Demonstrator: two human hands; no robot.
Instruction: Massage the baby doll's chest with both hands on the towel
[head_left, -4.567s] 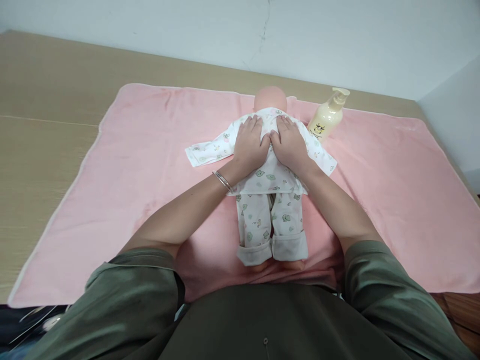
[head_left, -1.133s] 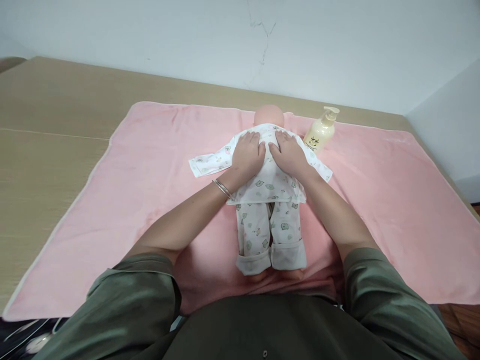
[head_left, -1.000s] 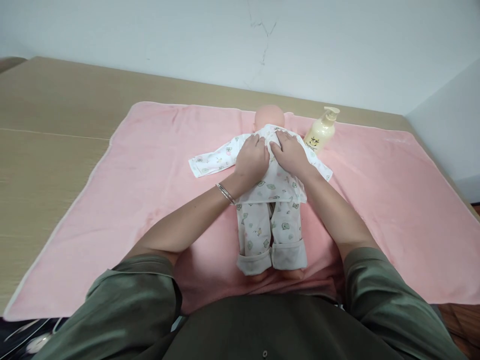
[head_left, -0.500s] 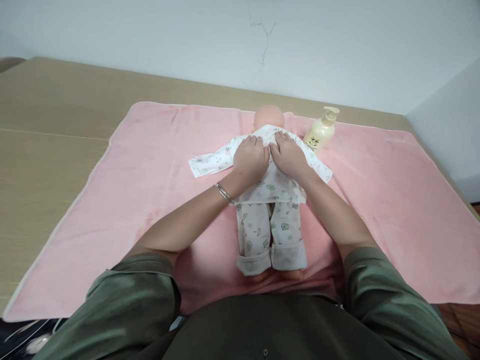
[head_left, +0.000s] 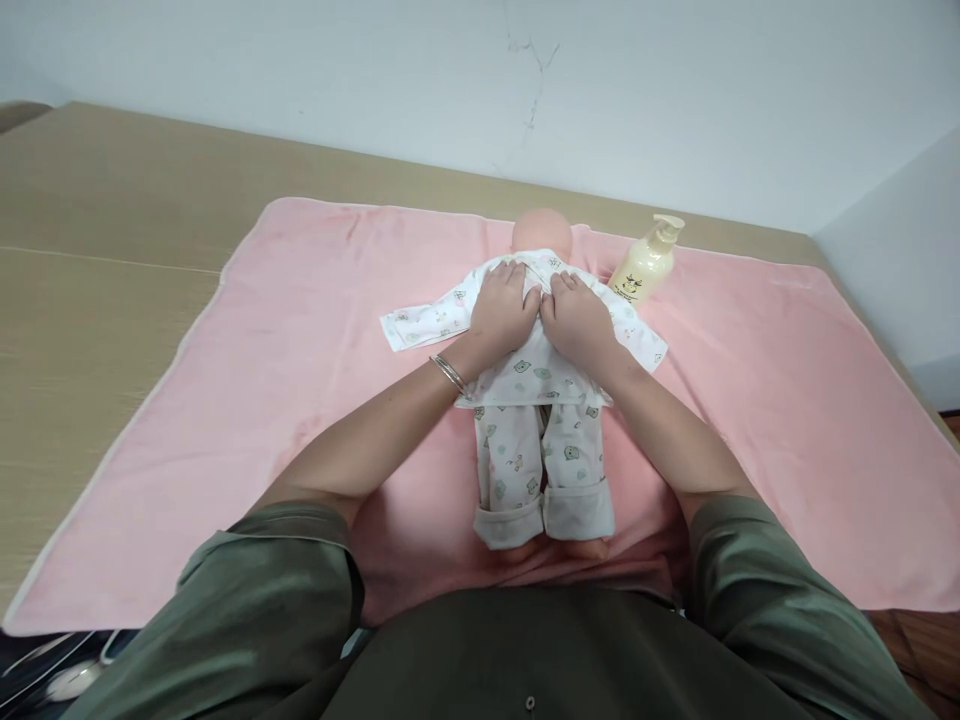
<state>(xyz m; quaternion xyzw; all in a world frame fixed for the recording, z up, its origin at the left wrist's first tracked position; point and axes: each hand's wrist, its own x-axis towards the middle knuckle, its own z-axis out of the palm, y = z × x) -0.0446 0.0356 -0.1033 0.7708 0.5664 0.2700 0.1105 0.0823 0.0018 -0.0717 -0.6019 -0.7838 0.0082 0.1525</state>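
A baby doll (head_left: 541,232) lies face down on a pink towel (head_left: 300,340), head away from me, feet toward me. It wears a white printed top (head_left: 532,370) and matching trousers (head_left: 540,470). My left hand (head_left: 501,310), with a bangle at the wrist, rests flat on the left side of the doll's upper back. On the right side lies my right hand (head_left: 579,322), also flat, fingers together and stretched toward the collar. The two hands touch at the middle of the back. Neither hand grips anything.
A cream pump bottle (head_left: 646,262) stands on the towel just right of the doll's head. The towel covers a light wooden surface (head_left: 82,300) that runs to a pale wall. Dark items lie at the lower left edge.
My hands have shifted slightly on the doll's back over the last seconds, staying near the collar. The view has drifted a little; the doll and bottle have not moved.
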